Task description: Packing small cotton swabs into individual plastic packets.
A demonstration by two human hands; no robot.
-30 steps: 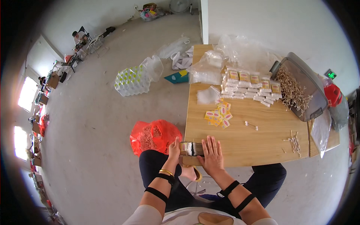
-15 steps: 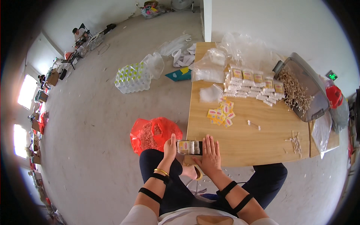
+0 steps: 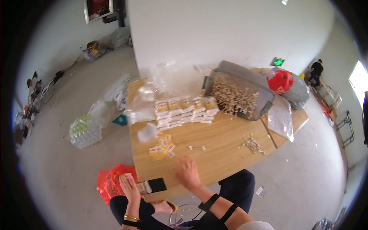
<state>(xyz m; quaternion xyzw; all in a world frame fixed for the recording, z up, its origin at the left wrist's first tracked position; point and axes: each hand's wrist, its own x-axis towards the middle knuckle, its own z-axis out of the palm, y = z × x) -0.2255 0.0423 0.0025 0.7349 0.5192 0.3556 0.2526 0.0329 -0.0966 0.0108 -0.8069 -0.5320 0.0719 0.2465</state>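
My left hand [image 3: 130, 188] is at the table's near left corner, its fingers stretched out and somewhat blurred. Beside it, a small packet of cotton swabs [image 3: 144, 187] lies on a flat black piece [image 3: 157, 185]. Whether the hand presses on the packet's end is unclear. My right hand [image 3: 187, 172] hovers over the tabletop, motion-blurred, fingers apart and nothing visible in it. Past its fingertips lie a few loose swabs [image 3: 197, 148]. Yellow and white printed cards [image 3: 162, 148] form a loose pile left of them.
Stacked swab packets [image 3: 186, 112] stand farther back on the wooden table [image 3: 222, 132]. A grey bin [image 3: 239, 73] lies tipped, swabs spilling out. More swabs [image 3: 253, 145] lie scattered at right. A red bag [image 3: 105, 184] stands left of the table; bundled bottles [image 3: 86, 132] sit on the floor.
My view has turned to the right. My right hand has left the swab packet and moved over the table. My left hand stays at the packet's left end.
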